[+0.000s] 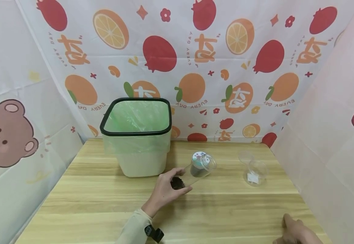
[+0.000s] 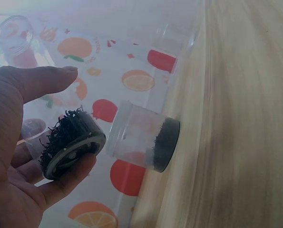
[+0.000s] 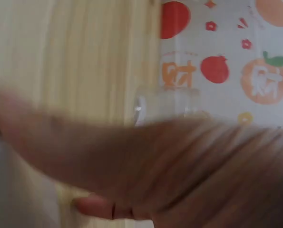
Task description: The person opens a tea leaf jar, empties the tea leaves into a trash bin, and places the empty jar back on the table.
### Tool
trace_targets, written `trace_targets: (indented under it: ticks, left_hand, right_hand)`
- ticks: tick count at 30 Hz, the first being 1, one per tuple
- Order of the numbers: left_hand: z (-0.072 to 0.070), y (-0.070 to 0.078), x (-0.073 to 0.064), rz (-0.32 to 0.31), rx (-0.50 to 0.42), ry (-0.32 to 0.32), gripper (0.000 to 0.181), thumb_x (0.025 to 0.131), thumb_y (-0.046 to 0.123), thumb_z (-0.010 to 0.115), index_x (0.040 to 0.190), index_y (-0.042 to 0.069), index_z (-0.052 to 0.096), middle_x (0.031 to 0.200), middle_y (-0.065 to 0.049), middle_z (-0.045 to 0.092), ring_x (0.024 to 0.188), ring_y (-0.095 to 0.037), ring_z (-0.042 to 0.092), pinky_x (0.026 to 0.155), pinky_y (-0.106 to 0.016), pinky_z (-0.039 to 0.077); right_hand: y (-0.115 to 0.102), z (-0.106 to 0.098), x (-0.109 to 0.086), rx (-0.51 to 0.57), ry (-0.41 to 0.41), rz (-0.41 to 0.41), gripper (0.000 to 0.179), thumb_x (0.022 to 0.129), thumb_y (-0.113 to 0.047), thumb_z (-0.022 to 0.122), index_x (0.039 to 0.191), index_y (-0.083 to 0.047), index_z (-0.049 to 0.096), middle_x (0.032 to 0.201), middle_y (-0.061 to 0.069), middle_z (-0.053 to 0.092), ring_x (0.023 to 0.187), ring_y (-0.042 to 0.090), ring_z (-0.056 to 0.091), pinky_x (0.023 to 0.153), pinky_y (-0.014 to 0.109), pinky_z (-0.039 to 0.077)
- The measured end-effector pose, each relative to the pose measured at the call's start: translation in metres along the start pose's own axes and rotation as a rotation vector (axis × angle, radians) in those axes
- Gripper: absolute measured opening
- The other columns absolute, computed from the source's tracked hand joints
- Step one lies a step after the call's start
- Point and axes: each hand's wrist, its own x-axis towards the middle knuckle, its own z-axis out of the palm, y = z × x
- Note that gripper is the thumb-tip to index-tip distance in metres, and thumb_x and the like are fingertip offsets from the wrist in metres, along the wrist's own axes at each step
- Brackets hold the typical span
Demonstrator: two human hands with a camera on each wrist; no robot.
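My left hand (image 1: pixel 166 189) grips a clear bottle (image 1: pixel 192 176) by its lower end, thumb on one side and fingers on the other. The bottle leans, its mouth pointing up and to the right. Dark, thin shreds (image 2: pixel 67 137) gather at its base. Just behind it stands a clear jar (image 2: pixel 136 137) with dark stuff at the bottom and, in the head view, a patterned lid (image 1: pixel 199 157). My right hand (image 1: pixel 297 232) is at the lower right, partly cut off by the frame, with nothing seen in it; it is blurred in the right wrist view.
A cream bin (image 1: pixel 141 162) with a black rim and a green liner stands at the back left. On the right of the wooden table (image 1: pixel 225 217) are a clear container (image 1: pixel 257 173) with a white label and a clear round lid (image 1: pixel 245 156). Printed cloth walls surround the table.
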Motion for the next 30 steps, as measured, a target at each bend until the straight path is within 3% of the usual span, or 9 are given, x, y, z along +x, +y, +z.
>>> trace_targets:
  ticks: [4,7,14,18,22,25,30]
  left_hand:
    - [-0.002,0.000,-0.001,0.017,0.006,0.015,0.056,0.070,0.027,0.094,0.120,0.018,0.070,0.112,0.001,0.077,0.106,-0.013,0.072,0.094,-0.037,0.058]
    - [-0.003,0.001,-0.002,0.035,0.016,0.020,0.056,0.070,0.027,0.094,0.120,0.016,0.070,0.112,-0.001,0.077,0.106,-0.014,0.073,0.093,-0.036,0.059]
    - [-0.006,0.001,-0.003,0.035,0.018,0.014,0.057,0.071,0.027,0.093,0.121,0.014,0.070,0.113,-0.001,0.077,0.106,-0.014,0.073,0.094,-0.036,0.058]
    - [-0.007,0.000,-0.003,0.031,0.025,0.025,0.058,0.070,0.027,0.094,0.121,0.016,0.069,0.112,0.000,0.077,0.106,-0.014,0.072,0.095,-0.037,0.058]
    - [-0.008,0.000,-0.003,0.027,0.035,0.034,0.058,0.070,0.027,0.094,0.122,0.015,0.069,0.112,0.000,0.077,0.106,-0.013,0.072,0.095,-0.038,0.058]
    - [-0.009,0.002,-0.003,0.023,0.038,0.031,0.058,0.071,0.027,0.094,0.122,0.015,0.069,0.113,0.000,0.077,0.106,-0.013,0.072,0.095,-0.038,0.058]
    - [-0.011,0.004,-0.004,0.003,0.042,0.030,0.059,0.070,0.027,0.094,0.122,0.017,0.069,0.113,0.000,0.077,0.107,-0.013,0.072,0.096,-0.039,0.058]
  right_hand:
    - [-0.007,0.003,-0.002,0.108,0.006,-0.027,0.050,0.079,-0.021,0.086,0.101,0.002,0.048,0.086,0.015,0.059,0.078,0.027,0.059,0.066,0.038,0.054]
    - [-0.014,0.001,-0.004,0.135,0.030,-0.070,0.038,0.081,-0.012,0.083,0.092,-0.002,0.048,0.083,0.010,0.057,0.075,0.023,0.056,0.064,0.033,0.051]
    - [-0.032,-0.019,-0.009,0.081,0.114,-0.195,0.032,0.078,-0.019,0.083,0.085,-0.008,0.054,0.067,-0.003,0.046,0.058,0.012,0.038,0.055,0.025,0.038]
    - [-0.046,-0.040,-0.017,0.046,0.177,-0.231,0.031,0.079,-0.022,0.083,0.088,-0.009,0.056,0.059,-0.004,0.047,0.054,0.012,0.042,0.052,0.027,0.039]
    - [-0.063,-0.062,-0.020,-0.013,0.252,-0.276,0.034,0.079,-0.027,0.084,0.093,-0.008,0.059,0.067,0.001,0.060,0.061,0.016,0.052,0.056,0.033,0.042]
    - [-0.076,-0.079,-0.021,-0.070,0.326,-0.322,0.039,0.079,-0.030,0.085,0.098,-0.005,0.062,0.083,0.011,0.069,0.074,0.024,0.062,0.061,0.037,0.048]
    - [-0.102,-0.100,-0.018,-0.103,0.451,-0.410,0.048,0.080,-0.034,0.084,0.108,0.000,0.065,0.107,0.033,0.069,0.094,0.042,0.068,0.071,0.050,0.055]
